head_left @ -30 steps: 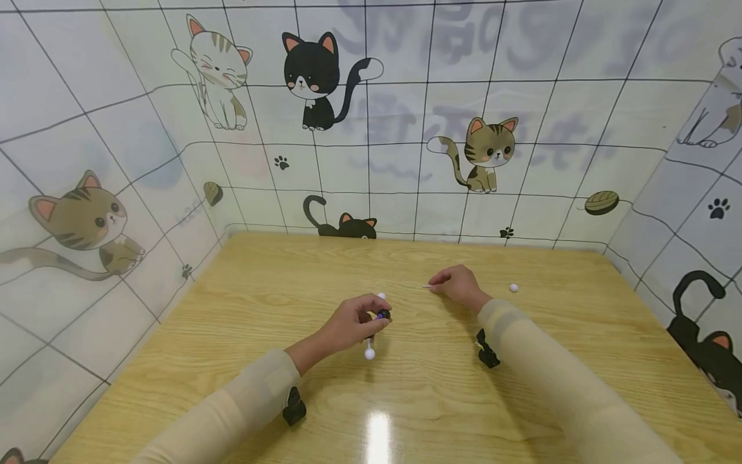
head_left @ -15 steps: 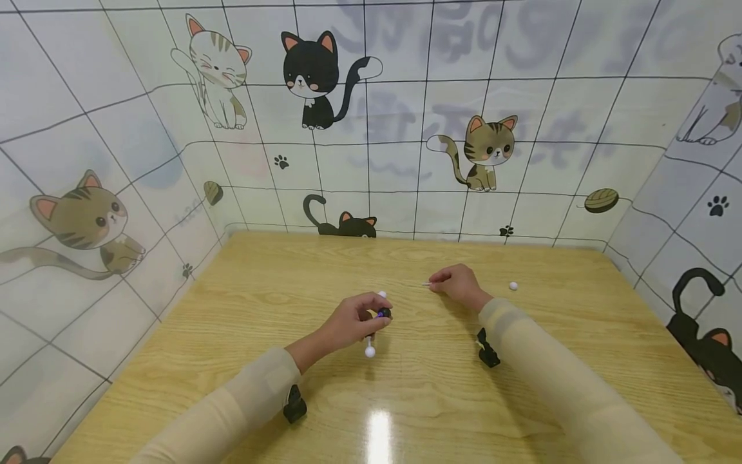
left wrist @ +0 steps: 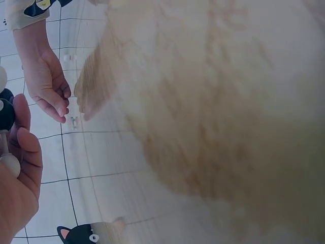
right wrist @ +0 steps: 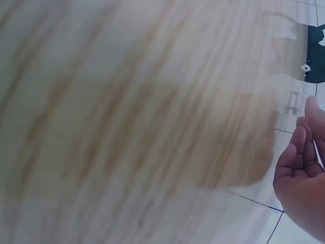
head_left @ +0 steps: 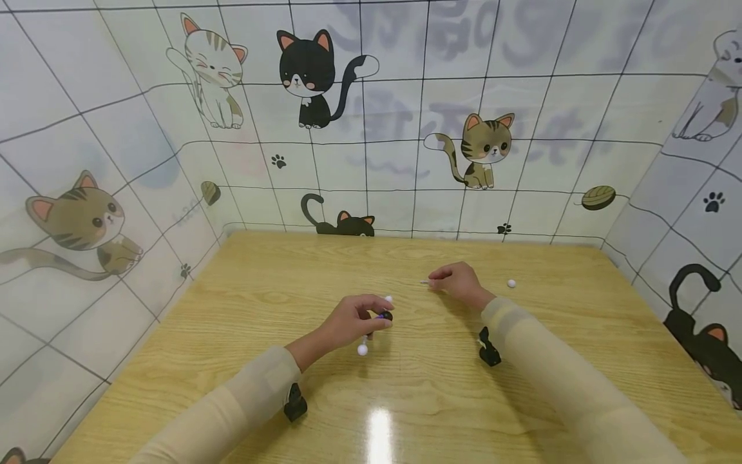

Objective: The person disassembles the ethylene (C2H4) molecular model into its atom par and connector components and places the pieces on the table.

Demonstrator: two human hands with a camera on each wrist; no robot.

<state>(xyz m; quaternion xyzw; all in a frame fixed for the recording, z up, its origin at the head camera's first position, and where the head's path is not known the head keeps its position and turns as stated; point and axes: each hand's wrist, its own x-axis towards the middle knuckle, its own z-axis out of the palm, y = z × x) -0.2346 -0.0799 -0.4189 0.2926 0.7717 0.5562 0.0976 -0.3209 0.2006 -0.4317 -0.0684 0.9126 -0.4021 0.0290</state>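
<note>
One model of balls and sticks is in the left hand, over the middle of the table. Thumb and fingers are curled round it, pinching near its black ball, which has a touch of purple beside it. One white ball juts out on the near side, another on the far side.

Farther off and to the right, the right hand has its thumb and fingers drawn together, tips beside a small pale stick. Whether they grip it, I cannot tell. A loose ball, also white, sits on the table right of that hand, apart from it.

Both sleeves are cream, with a black camera at each wrist. Cat-print sheeting lines the far, left and right sides.
</note>
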